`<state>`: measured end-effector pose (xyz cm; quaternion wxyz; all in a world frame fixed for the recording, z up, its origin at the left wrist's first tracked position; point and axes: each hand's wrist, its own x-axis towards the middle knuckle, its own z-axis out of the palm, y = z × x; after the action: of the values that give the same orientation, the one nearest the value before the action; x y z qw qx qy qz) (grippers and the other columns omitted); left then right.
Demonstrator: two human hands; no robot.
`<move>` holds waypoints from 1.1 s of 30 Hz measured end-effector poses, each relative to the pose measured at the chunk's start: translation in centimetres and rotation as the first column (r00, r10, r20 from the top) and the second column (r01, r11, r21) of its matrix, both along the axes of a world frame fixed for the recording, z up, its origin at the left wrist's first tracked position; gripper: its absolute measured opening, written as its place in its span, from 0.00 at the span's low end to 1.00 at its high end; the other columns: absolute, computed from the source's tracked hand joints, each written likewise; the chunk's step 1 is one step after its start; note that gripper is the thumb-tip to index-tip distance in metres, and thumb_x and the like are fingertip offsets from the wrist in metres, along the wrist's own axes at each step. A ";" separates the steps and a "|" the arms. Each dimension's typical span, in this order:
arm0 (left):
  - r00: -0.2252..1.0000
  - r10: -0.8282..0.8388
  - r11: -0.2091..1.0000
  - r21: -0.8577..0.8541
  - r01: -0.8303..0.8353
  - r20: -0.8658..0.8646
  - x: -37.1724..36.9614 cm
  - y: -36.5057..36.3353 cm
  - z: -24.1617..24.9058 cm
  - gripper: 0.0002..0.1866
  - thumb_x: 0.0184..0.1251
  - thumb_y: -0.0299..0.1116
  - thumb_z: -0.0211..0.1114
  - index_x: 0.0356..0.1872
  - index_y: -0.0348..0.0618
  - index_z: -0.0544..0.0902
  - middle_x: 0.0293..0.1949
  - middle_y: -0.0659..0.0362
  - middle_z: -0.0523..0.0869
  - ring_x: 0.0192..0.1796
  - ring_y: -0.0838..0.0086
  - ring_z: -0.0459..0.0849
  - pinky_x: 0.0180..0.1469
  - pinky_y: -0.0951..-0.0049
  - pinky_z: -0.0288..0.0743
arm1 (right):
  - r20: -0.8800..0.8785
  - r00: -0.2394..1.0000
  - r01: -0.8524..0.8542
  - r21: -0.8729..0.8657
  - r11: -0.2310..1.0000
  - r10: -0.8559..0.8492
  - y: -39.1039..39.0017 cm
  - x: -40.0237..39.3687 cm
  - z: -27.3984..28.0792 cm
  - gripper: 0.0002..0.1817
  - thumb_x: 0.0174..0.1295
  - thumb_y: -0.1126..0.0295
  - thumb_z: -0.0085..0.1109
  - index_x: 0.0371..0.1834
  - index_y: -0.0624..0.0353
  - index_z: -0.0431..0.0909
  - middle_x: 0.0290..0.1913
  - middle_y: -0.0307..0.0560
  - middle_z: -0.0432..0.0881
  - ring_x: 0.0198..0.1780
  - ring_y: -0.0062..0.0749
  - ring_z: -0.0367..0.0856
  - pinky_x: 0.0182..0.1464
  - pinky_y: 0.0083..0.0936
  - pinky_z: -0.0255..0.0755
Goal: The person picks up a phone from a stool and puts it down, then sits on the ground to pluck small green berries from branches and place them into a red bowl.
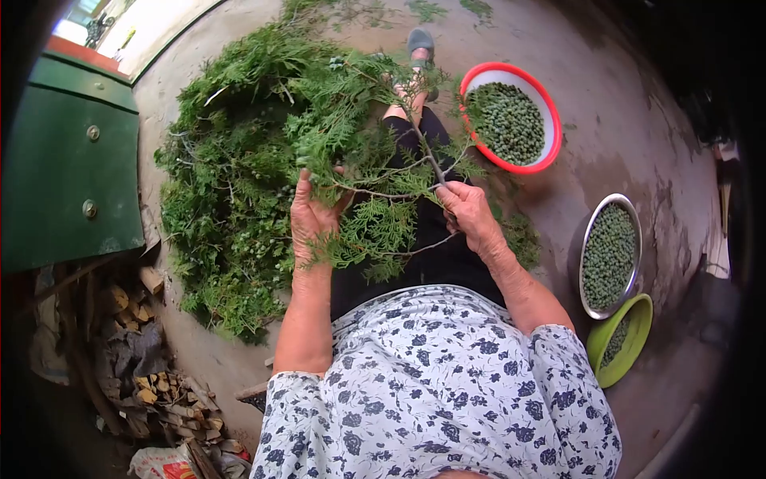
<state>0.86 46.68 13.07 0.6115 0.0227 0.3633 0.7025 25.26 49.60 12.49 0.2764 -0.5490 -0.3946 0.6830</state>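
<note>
My right hand (471, 214) is closed around the woody stem of a cut evergreen branch (427, 152) with flat, scaly green sprays, held above my lap. At the branch's left side, my left hand (313, 217) is palm up, its thumb and fingers apart around a leafy tip. Foliage partly covers those fingers, and small green cones show near them. A big heap of similar cut greenery (231, 191) lies on the floor to my left.
On the right stand a red-rimmed white basin (556, 136), a metal bowl (636, 227) and a lime-green bowl (638, 339), all holding small green cones. Split firewood (179, 411) lies at lower left, below a green metal panel (68, 168). Loose sprigs (427, 9) lie ahead.
</note>
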 end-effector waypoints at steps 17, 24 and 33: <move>0.939 -0.198 0.953 -0.278 0.118 -0.280 3.4 0.1 -0.4 0.14 0.58 0.21 0.58 0.46 0.37 0.73 0.39 0.54 0.82 0.37 0.70 0.83 0.39 0.72 0.80 | -0.100 0.978 0.159 -0.231 0.960 -0.186 -2.8 2.1 -1.4 0.11 0.65 0.63 0.51 0.27 0.57 0.71 0.16 0.33 0.66 0.12 0.15 0.59 0.14 0.14 0.57; 0.919 -0.124 0.992 -0.073 0.104 -0.375 4.8 0.7 -0.4 0.08 0.63 0.26 0.58 0.42 0.38 0.73 0.37 0.53 0.85 0.37 0.73 0.83 0.40 0.75 0.77 | 0.020 0.987 0.159 -0.187 0.969 -0.158 -4.3 1.5 -2.6 0.13 0.65 0.64 0.51 0.48 0.59 0.74 0.26 0.37 0.74 0.21 0.17 0.70 0.22 0.15 0.67; 0.804 -0.146 0.987 -0.034 0.155 -0.576 5.4 0.9 0.4 0.07 0.62 0.30 0.62 0.37 0.37 0.79 0.31 0.60 0.85 0.30 0.79 0.81 0.36 0.79 0.73 | 0.398 0.902 0.037 0.317 0.948 -0.169 -5.7 2.8 -2.4 0.22 0.55 0.65 0.60 0.52 0.63 0.72 0.42 0.55 0.75 0.38 0.39 0.78 0.42 0.32 0.72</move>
<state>6.23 47.55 13.46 0.5263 0.2675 0.5231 0.6146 28.08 43.87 10.11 0.3015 -0.6546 -0.5145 0.4646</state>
